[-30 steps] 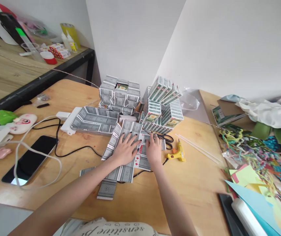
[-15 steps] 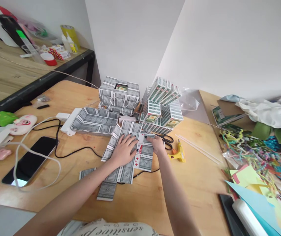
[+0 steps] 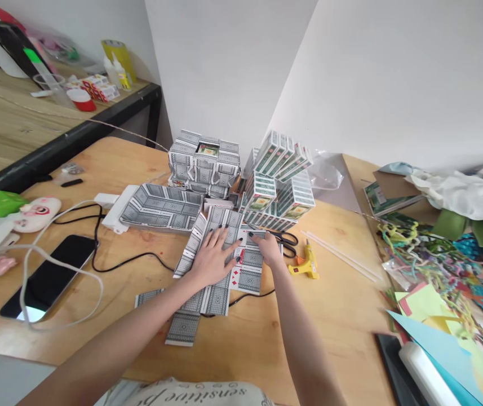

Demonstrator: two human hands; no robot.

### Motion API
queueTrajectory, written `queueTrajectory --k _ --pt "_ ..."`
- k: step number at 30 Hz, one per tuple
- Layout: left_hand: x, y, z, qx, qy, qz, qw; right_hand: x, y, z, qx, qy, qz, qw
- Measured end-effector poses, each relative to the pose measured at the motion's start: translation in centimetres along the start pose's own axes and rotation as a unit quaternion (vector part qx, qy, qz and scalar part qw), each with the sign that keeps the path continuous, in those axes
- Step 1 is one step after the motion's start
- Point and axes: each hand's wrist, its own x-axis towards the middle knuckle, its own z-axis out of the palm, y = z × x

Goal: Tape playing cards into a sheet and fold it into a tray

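Note:
A panel of joined grey-backed playing cards (image 3: 216, 298) lies on the table in front of me. My left hand (image 3: 215, 255) rests flat on it, fingers spread. On the panel's right side, a flap of playing cards (image 3: 250, 280) shows some red diamond faces. My right hand (image 3: 270, 248) grips this flap near its upper right edge, thumb on top and the other fingers mostly hidden. Black-handled scissors (image 3: 288, 242) lie just beyond that hand, and a yellow glue gun (image 3: 308, 262) is to its right.
Behind the panel stand an open card-covered tray (image 3: 163, 206), a card-covered box (image 3: 205, 163) and stacked card packs (image 3: 281, 180). A phone (image 3: 51, 276) and white cable (image 3: 101, 287) lie left. Colourful scraps (image 3: 439, 254) fill the right side.
My left hand's fingers have shifted slightly, with the index finger now spread further toward the right flap. The right hand and the cards stay nearly in place.

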Motion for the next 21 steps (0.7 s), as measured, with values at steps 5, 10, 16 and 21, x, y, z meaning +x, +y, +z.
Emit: queueTrajectory --k 5,10,16,21 --pt "0.1 0.0 0.0 0.011 -0.007 0.011 1.0 -0.2 -0.2 0.1 -0.065 0.02 -0.029 0.997" --pt "0.1 -0.2 0.5 0.014 -0.008 0.016 1.0 -0.4 -0.4 0.6 -0.129 0.037 -0.043 0.99" --pt "0.1 -0.2 0.5 0.016 -0.009 0.022 1.0 -0.5 -1.1 1.2 -0.199 0.058 -0.055 0.977" --pt "0.1 -0.2 0.4 0.014 -0.001 0.016 1.0 -1.8 -1.6 0.5 -0.256 0.046 -0.06 0.964"
